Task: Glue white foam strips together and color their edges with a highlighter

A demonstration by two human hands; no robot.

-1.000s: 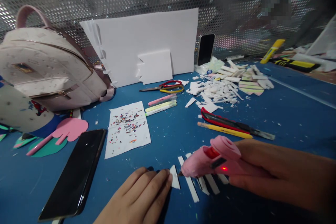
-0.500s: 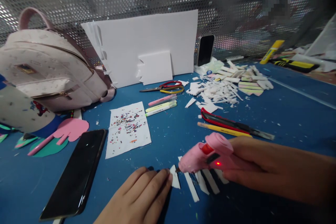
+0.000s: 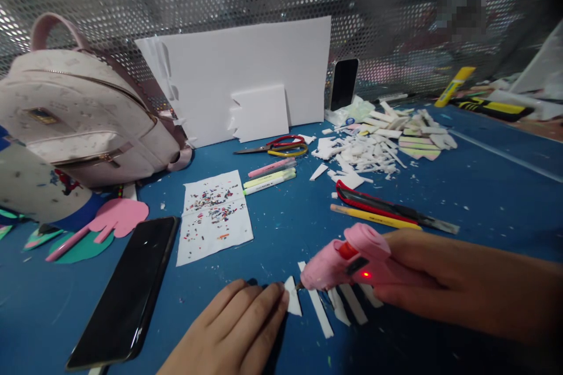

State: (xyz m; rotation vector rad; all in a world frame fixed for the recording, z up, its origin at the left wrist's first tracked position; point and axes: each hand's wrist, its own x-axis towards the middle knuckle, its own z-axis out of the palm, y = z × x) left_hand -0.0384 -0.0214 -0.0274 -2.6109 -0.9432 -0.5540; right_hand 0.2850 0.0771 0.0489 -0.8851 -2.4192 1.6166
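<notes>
In my right hand (image 3: pixel 409 284) is a pink glue gun (image 3: pixel 336 261) with a lit red light on its side. Its nozzle points left and is right beside the edge of a small white foam piece (image 3: pixel 292 297). My left hand (image 3: pixel 240 325) rests low on the table, fingers together, fingertips holding that piece down. Under and beside the gun lie several white foam strips (image 3: pixel 321 313), partly hidden by it. Behind the gun are a yellow pen (image 3: pixel 376 217) and a red and black utility knife (image 3: pixel 391 205) with its blade out.
Left of my hands lie a black phone (image 3: pixel 125 290) and a paper sheet (image 3: pixel 187 246) with coloured bits. Highlighters (image 3: pixel 270 179), scissors (image 3: pixel 272 146) and a heap of foam scraps (image 3: pixel 360 152) are farther back. A backpack (image 3: pixel 83 111) and a white board (image 3: pixel 246 53) stand behind.
The glue gun's nozzle has shifted very slightly to the right, along the foam piece's edge. My left hand stays in place.
</notes>
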